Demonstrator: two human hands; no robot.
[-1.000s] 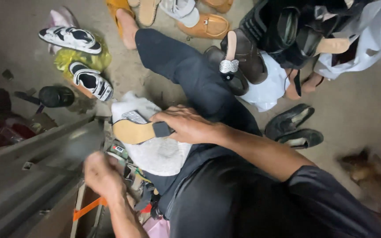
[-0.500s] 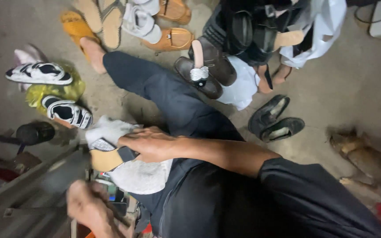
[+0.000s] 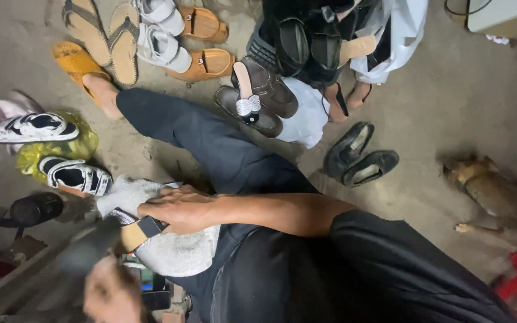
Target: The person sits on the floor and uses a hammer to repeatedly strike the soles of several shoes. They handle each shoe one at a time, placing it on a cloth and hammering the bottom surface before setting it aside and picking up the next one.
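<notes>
Down on the person's lap lies a white towel (image 3: 175, 251), and everything else sits around it. Resting on the towel's upper edge, the right hand (image 3: 178, 209) grips a tan sandal (image 3: 136, 232) with a black strap, fingers clamped over it. Just below the towel's left corner, the left hand (image 3: 112, 293) is blurred, so I cannot tell whether it is clenched or loose; a dark blurred tool (image 3: 88, 248) shows just above it. Left of the towel stand 2 black-and-white sandals (image 3: 73, 174), 1 on a yellow bag (image 3: 52, 152). Well above the towel lie brown shoes (image 3: 258, 98) and orange sandals (image 3: 207, 63). Far right of the towel lies a dog (image 3: 498, 191).
</notes>
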